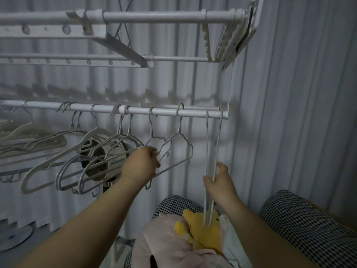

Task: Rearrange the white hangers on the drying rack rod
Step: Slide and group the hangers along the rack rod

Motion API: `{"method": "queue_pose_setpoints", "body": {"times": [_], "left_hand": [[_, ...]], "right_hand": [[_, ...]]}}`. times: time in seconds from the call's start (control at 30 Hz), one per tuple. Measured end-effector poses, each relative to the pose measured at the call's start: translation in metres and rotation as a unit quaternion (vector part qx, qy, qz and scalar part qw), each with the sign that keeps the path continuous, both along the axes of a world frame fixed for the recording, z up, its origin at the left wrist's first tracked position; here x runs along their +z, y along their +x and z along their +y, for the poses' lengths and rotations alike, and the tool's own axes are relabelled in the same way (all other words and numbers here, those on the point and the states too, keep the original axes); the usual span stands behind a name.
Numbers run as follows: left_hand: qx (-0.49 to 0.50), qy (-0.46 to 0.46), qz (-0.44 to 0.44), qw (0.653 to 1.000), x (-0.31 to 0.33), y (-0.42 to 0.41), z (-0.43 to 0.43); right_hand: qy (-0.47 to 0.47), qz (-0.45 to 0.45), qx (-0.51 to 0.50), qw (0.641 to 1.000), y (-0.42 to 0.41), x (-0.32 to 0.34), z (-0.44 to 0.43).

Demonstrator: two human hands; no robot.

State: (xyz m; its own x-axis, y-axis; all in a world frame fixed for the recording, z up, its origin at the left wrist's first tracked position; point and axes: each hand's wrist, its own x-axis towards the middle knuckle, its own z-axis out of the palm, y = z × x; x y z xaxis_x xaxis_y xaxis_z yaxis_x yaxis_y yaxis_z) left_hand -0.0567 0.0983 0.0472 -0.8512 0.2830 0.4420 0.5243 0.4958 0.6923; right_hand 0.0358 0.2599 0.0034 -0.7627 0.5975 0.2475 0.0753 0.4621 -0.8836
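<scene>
A white rod [166, 111] of the drying rack runs across the middle of the view. Several white hangers [108, 151] hook over it, bunched toward the left. My left hand [142, 163] grips the shoulder of a hanger [174, 149] near the rod's right part. Two hangers [211, 151] hang edge-on at the rod's right end. My right hand [219, 180] pinches them together partway down their length.
A higher rack bar [154, 16] with a folded clip frame [231, 39] sits above. A small fan heater [104, 157] stands behind the hangers. Below me lie checked cushions [309, 225], a pink cloth [166, 242] and a yellow plush toy [201, 231]. White curtains fill the background.
</scene>
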Motion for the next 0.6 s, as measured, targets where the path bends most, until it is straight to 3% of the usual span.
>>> {"method": "queue_pose_setpoints", "body": {"times": [0.2,0.4,0.53,0.6], "left_hand": [[-0.009,-0.08,0.005,0.997,0.026,-0.005,0.022],[-0.026,-0.099,-0.025,0.994,0.019,-0.01,0.027],[-0.013,-0.126,-0.014,0.992,-0.013,-0.003,-0.006],[-0.004,-0.129,-0.013,0.992,-0.029,0.006,-0.03]], "right_hand": [[0.014,-0.024,-0.002,1.0,0.005,0.004,0.008],[0.034,-0.034,-0.022,0.999,0.017,0.006,0.013],[0.227,0.052,-0.106,0.967,0.031,0.014,0.005],[0.308,0.107,-0.09,0.941,0.033,0.021,-0.008]]}}
